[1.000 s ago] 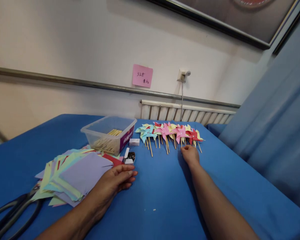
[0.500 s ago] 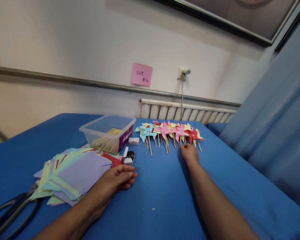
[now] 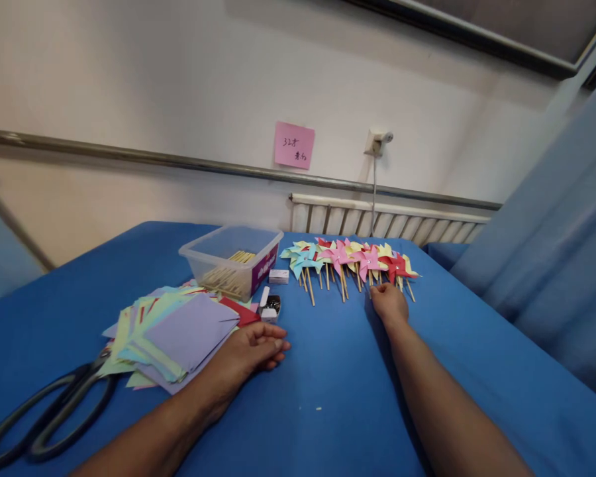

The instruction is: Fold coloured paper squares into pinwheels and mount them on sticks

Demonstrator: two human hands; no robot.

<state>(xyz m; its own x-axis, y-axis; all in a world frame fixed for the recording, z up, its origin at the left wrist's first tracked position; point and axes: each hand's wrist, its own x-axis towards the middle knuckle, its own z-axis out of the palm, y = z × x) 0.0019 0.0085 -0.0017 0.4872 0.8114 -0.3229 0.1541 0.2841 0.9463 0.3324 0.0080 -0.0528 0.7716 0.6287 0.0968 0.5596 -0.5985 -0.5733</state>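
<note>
A row of several paper pinwheels (image 3: 350,260) on wooden sticks lies across the far part of the blue table (image 3: 328,371). My right hand (image 3: 389,303) reaches to the sticks at the row's right end, fingers curled; whether it grips a stick is hidden. My left hand (image 3: 251,354) lies on the cloth with fingers together and slightly curled, touching the edge of a fanned stack of coloured paper squares (image 3: 179,328). It holds nothing.
A clear plastic box (image 3: 231,260) holding wooden sticks stands behind the paper. A small white box (image 3: 279,276) and an open box of pins (image 3: 269,306) lie next to it. Large black scissors (image 3: 44,414) lie at the near left. A blue curtain (image 3: 561,238) hangs at the right.
The view has shifted a little, so everything sits further right. My right hand has stayed at the pinwheel sticks and my left hand by the paper stack.
</note>
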